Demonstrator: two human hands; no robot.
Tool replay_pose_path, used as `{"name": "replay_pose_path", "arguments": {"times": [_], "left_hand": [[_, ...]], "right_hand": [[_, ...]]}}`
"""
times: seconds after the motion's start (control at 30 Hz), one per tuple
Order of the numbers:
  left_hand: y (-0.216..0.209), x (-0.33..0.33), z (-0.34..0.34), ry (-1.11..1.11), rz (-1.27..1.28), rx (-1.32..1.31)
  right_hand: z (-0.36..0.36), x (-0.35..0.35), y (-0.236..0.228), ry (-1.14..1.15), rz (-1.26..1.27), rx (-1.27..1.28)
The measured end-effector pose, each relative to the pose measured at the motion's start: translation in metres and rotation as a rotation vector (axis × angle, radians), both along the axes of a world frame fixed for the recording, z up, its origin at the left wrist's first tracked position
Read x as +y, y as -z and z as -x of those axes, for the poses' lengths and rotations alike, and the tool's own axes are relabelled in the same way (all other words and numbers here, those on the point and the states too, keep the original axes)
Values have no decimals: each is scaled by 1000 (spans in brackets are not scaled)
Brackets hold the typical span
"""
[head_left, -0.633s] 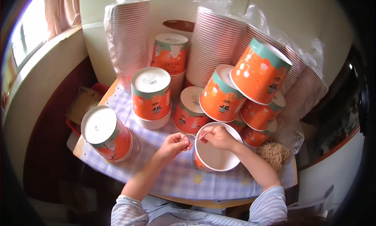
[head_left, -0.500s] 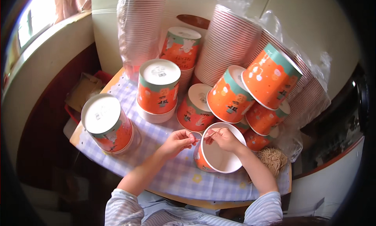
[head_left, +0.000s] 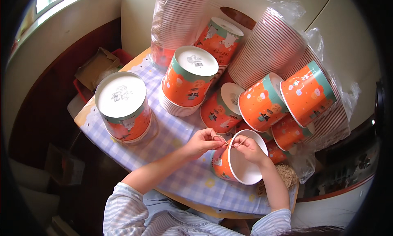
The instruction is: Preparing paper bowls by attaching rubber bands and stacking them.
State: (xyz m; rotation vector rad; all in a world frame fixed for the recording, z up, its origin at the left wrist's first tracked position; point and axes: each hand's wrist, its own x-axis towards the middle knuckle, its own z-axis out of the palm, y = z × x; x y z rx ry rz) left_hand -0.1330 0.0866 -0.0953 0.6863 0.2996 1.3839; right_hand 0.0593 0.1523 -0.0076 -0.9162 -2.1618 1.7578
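A thin beige cord [head_left: 230, 144] runs between my two hands, over the rim of a paper bucket [head_left: 222, 164]. My left hand [head_left: 206, 142] pinches one part of it, thumb against fingertips, just left of the rim. Above the bucket's mouth, my right hand [head_left: 250, 149] pinches the cord too, a short end sticking up from its fingers. The bucket is orange with a green band and white inside. It lies tilted, its open mouth facing right and toward me. Beside my right forearm rests a tangled bundle of the same cord [head_left: 288, 174], partly hidden.
Upside-down orange buckets stand at left [head_left: 123, 101] and centre [head_left: 191, 78]; a cord hangs by the left one. More buckets [head_left: 309, 93] pile up on the right. Tall nested stacks in clear plastic [head_left: 268, 48] stand behind. A checked cloth [head_left: 184, 187] covers the table.
The view has swung, shifting the scene. My hands still pinch the cord; their fingertips have come closer together, and the cord now crosses between them.
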Motion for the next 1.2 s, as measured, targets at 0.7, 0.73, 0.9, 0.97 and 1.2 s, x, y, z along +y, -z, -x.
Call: {"name": "replay_pose_path", "arguments": {"times": [0.7, 0.73, 0.9, 0.97, 1.2], "left_hand": [[-6, -5, -12, -170, -102, 86], [-7, -5, -12, -163, -103, 82], [-8, -7, -12, -173, -112, 55], [-8, -7, -12, -178, -122, 59], [-8, -7, -13, -186, -121, 123]], "right_hand": [[6, -5, -5, -9, -108, -29], [6, -6, -6, -5, -111, -38], [7, -6, -5, 2, -106, -33], [7, -5, -5, -10, -151, -50], [8, -4, -3, -13, -146, -48]]}}
